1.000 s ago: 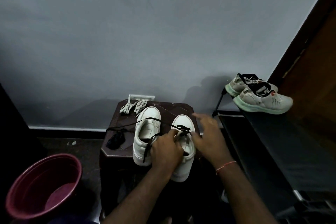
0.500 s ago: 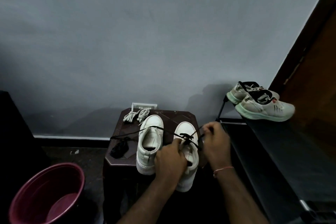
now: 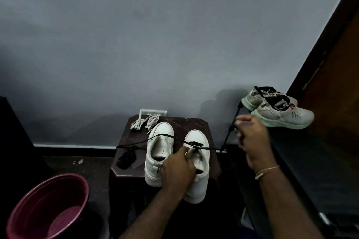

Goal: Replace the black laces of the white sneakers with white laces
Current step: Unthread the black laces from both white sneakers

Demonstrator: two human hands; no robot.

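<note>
**Two white sneakers (image 3: 155, 176) being handled on a small desk (image 3: 194, 124)**

Most of the view is being filled by a grey wall (image 3: 155, 44). At the right, a dark shelf (image 3: 310, 161) is being occupied by a worn pair of grey sneakers (image 3: 281, 116) with green soles. At the lower left, a maroon tub (image 3: 23, 211) is being shown on the floor. Between them, the white sneakers are being carried side by side on the dark desk, toes towards the wall.

The right-side sneaker (image 3: 196, 137) is being held by the left hand (image 3: 177, 169). Its grip is closed over the collar, with the fingertips at the eyelets. The right hand (image 3: 252, 136) is being held out over the shelf's edge and is blurred. Its grip is being kept narrow, fingers curled, apparently pinching the black lace (image 3: 209, 149). That lace is being stretched taut from the sneaker's eyelets.

A further stretch of black lace is being draped across the left-side sneaker (image 3: 162, 132) to the desk's left edge. A black bundle (image 3: 126, 158) is lying there. Two coiled white laces (image 3: 143, 122) are being kept at the desk's far left corner, just beside the left-side sneaker's toe.
</note>
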